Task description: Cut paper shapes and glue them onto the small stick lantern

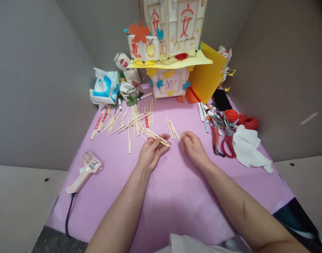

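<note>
A few thin sticks (158, 137) are pinched in the left hand (150, 151), between thumb and fingers, with their free ends pointing right across the pink sheet (173, 189). The right hand (194, 146) is loosely curled just right of those stick ends, fingertips down on or just above the sheet; nothing can be made out in its grip, and whether it is pinching something small cannot be told.

All else is placed from the left hand. Just beyond and to the right, a small fan of cut sticks (172, 128) is laid flat. Beyond and to the left, a loose stick pile (129, 121) is scattered. Well to the left and nearer the body, a glue gun (84, 171) is lying on its side, its cord running off the sheet's near edge. Far beyond, paper lanterns (173, 42) are stacked against the wall, with a tissue pack (105, 88) to their left. Well to the right, past the right hand, red scissors (228, 146), pliers (216, 135), red yarn (247, 122) and a white cloth (249, 149) are clustered.

The work in hand appears to be the gathering and evening-up of a few sticks. It would probably be done best if the bundle were held lightly near one end, so the sticks can slide, and the free ends were tapped level by the right hand. The sticks look thin and likely to snap or splay if squeezed hard. The bundle would be better kept low over the sheet, clear of the cut fan, so that the sorted pieces are not disturbed.
</note>
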The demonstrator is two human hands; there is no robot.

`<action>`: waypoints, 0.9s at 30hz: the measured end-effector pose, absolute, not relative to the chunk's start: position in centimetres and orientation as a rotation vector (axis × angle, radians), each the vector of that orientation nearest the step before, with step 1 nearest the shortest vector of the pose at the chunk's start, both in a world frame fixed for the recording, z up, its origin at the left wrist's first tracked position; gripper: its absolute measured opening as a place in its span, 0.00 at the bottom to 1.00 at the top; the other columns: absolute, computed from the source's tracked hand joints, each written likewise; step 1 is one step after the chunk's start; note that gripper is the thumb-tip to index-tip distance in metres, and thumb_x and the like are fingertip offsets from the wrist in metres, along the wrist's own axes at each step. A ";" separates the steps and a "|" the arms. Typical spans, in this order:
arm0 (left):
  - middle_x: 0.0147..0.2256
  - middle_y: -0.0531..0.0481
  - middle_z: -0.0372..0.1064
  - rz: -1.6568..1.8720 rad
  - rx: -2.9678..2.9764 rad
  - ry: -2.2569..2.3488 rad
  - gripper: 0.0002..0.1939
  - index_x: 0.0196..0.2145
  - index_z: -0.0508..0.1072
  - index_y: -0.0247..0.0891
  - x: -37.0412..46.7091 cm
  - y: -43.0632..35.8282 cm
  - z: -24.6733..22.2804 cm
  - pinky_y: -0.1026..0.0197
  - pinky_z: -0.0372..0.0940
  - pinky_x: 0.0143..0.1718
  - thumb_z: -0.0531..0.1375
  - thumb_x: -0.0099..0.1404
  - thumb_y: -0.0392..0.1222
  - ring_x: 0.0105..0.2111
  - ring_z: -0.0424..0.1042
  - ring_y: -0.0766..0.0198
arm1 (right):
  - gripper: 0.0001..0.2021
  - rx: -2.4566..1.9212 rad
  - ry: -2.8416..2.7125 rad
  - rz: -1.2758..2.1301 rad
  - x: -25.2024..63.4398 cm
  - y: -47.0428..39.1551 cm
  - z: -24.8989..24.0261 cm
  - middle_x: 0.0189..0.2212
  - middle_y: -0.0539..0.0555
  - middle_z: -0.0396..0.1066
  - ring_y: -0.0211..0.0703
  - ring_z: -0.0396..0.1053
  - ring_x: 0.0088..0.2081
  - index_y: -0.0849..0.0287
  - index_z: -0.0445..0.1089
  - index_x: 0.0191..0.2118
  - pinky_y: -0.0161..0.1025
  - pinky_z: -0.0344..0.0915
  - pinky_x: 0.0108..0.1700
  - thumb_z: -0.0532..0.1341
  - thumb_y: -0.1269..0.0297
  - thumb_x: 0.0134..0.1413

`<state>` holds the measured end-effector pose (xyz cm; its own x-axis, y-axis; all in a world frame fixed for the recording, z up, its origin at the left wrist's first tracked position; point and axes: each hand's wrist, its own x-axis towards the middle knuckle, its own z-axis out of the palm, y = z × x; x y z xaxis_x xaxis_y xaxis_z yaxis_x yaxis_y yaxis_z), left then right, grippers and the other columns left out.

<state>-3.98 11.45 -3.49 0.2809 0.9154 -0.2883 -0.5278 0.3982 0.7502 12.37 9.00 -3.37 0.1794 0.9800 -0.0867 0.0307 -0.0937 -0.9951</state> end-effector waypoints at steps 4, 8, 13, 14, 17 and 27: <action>0.40 0.45 0.75 0.988 0.569 0.778 0.08 0.35 0.69 0.35 -4.0 11.4 -3.2 0.49 0.68 0.48 0.63 0.59 0.38 0.44 0.74 0.57 | 0.08 -1.008 -0.733 1.595 12.7 9.3 -2.6 0.18 0.44 0.51 0.32 0.41 0.17 0.55 0.51 0.24 0.33 0.38 0.20 0.51 0.65 0.50; 0.35 0.46 0.76 0.898 0.600 0.789 0.10 0.36 0.68 0.35 -3.9 11.1 -3.1 0.52 0.70 0.44 0.64 0.58 0.39 0.38 0.76 0.59 | 0.17 -0.898 -0.633 1.716 12.6 9.2 -2.4 0.19 0.44 0.52 0.30 0.42 0.17 0.57 0.50 0.23 0.32 0.38 0.20 0.57 0.56 0.53; 0.33 0.46 0.76 0.809 0.670 0.804 0.13 0.40 0.69 0.34 -3.9 11.0 -3.2 0.60 0.72 0.34 0.64 0.58 0.41 0.31 0.77 0.62 | 0.16 -0.857 -0.679 1.717 12.8 9.1 -2.5 0.24 0.46 0.60 0.29 0.50 0.21 0.59 0.60 0.26 0.31 0.48 0.22 0.64 0.54 0.49; 0.33 0.46 0.76 0.803 0.683 0.811 0.14 0.40 0.69 0.35 -3.9 10.9 -3.2 0.60 0.72 0.33 0.64 0.58 0.41 0.31 0.77 0.62 | 0.14 -0.858 -0.692 1.709 12.8 9.1 -2.6 0.26 0.47 0.62 0.30 0.52 0.22 0.59 0.63 0.28 0.31 0.51 0.24 0.65 0.56 0.48; 0.32 0.47 0.76 0.792 0.703 0.811 0.15 0.41 0.70 0.36 -4.0 10.9 -3.0 0.61 0.72 0.33 0.64 0.57 0.41 0.31 0.77 0.62 | 0.11 -0.859 -0.704 1.709 12.8 9.1 -2.7 0.29 0.48 0.65 0.31 0.55 0.24 0.57 0.67 0.34 0.31 0.54 0.26 0.66 0.61 0.46; 0.29 0.45 0.75 0.593 0.768 0.778 0.13 0.36 0.72 0.33 -3.9 10.4 -2.8 0.61 0.72 0.31 0.66 0.55 0.42 0.27 0.76 0.62 | 0.12 -1.219 -0.977 1.470 12.1 8.7 -2.2 0.23 0.47 0.66 0.30 0.53 0.20 0.60 0.72 0.30 0.31 0.48 0.22 0.64 0.56 0.45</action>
<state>-3.86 10.37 -2.82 0.5799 0.7138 -0.3927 -0.1893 0.5868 0.7873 12.14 8.72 -2.24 -0.0444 0.9748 -0.2185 -0.1758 -0.2230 -0.9588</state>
